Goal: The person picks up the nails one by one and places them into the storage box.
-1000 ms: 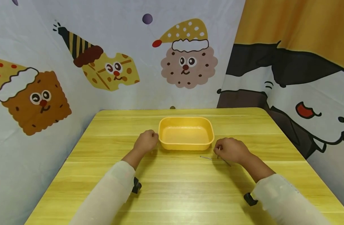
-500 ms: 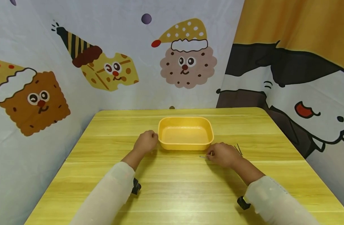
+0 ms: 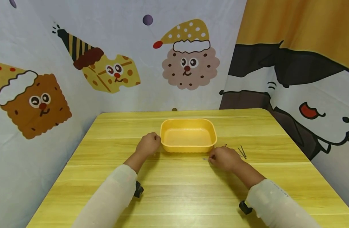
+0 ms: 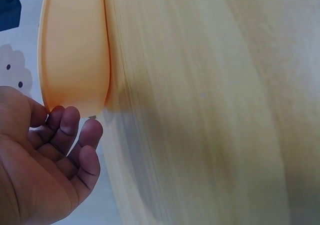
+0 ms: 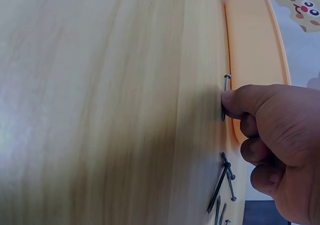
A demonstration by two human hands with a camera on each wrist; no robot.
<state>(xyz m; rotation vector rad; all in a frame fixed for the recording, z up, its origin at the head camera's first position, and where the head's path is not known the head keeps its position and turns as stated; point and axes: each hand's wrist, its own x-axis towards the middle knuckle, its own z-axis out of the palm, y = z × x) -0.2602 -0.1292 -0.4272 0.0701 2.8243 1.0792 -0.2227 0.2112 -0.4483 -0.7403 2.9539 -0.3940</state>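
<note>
A yellow plastic basin (image 3: 188, 148) stands on the table. My left hand (image 3: 148, 144) grips its left end, thumb and fingertips at the rim in the left wrist view, the other fingers curled loosely. By the basin's front right corner, my right hand (image 3: 224, 158) has its thumb and fingers on a metal nail (image 5: 226, 82), pinching it close to the tabletop; the other fingers are curled. That nail's end sticks out to the left of the fingertips. Several more loose nails (image 3: 242, 152) lie behind and to the right of this hand, some crossing each other (image 5: 218, 185).
The wood-patterned table (image 3: 174, 190) reaches back to a cloth backdrop (image 3: 120, 101) printed with cartoon figures. Black wrist cameras (image 3: 138, 189) sit under both sleeves.
My right hand has shifted left and slightly toward me, onto the nail by the basin's corner. Nails behind it have come into view. The left hand and basin stay put.
</note>
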